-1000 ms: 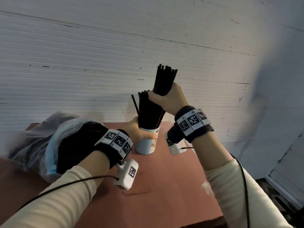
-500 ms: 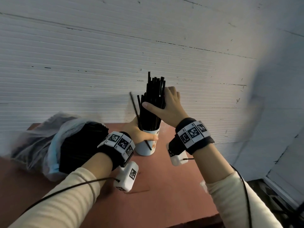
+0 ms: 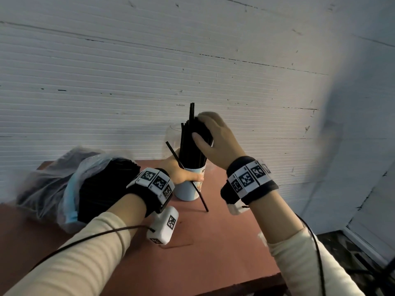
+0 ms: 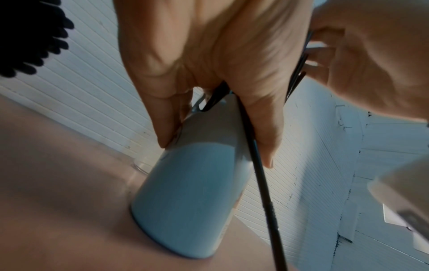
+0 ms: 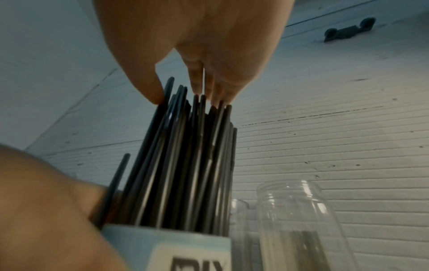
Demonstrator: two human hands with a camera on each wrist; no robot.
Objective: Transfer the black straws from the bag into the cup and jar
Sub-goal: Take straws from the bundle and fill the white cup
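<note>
A light blue paper cup (image 3: 188,191) stands on the red-brown table (image 3: 224,248), and my left hand (image 3: 183,176) grips it round the side. A bundle of black straws (image 3: 190,150) stands upright in it. One stray straw (image 3: 199,194) leans outside the cup, pinned under my left thumb (image 4: 262,128), with its lower end on the table. My right hand (image 3: 215,137) is over the bundle, and its straight fingers (image 5: 199,80) touch the straw tops (image 5: 185,113). A clear jar (image 5: 299,210) stands just behind the cup. The plastic bag (image 3: 53,184) lies at the left with more black straws (image 3: 102,184) in it.
A white ribbed wall (image 3: 149,82) rises right behind the table. The table's right edge (image 3: 275,263) drops off to the floor beside my right forearm. Cables run from both wrist cameras along my sleeves.
My right hand has let the bundle drop into the cup and opened, its fingers now on the straw tops. One straw has slid down outside the cup to the table.
</note>
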